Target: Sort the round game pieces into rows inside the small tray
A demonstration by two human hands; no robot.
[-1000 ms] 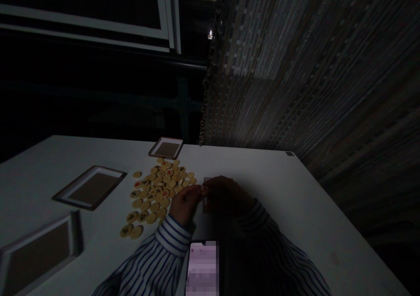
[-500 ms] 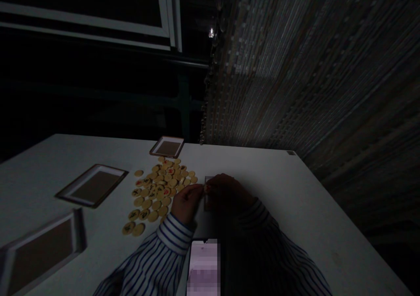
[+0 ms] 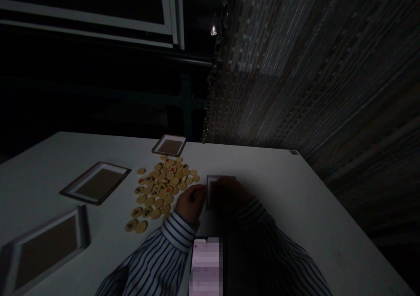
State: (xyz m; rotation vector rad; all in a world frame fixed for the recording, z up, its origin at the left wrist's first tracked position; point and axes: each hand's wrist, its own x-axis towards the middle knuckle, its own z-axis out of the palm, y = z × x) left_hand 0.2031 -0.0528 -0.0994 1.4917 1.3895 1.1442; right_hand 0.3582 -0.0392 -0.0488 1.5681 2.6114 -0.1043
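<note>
Shifts the bare right hand (image 3: 229, 195) away from the bare left hand (image 3: 190, 203), over a shadowed, pale-rimmed rectangular tray (image 3: 215, 177) mid-frame — cannot tell its grip. Curls the left hand beside the tray — cannot tell whether gripping. Left of centre: heaped round, yellowish discs (image 3: 170, 176), some marked red or black.

You have four shallow, rectangular, pale-walled trays (image 3: 95, 186), one white table (image 3: 295, 217), one lit, pinkish phone (image 3: 206, 261) — and dozens of round, yellowish discs (image 3: 141, 227) — too overlapped for an exact count.
</note>
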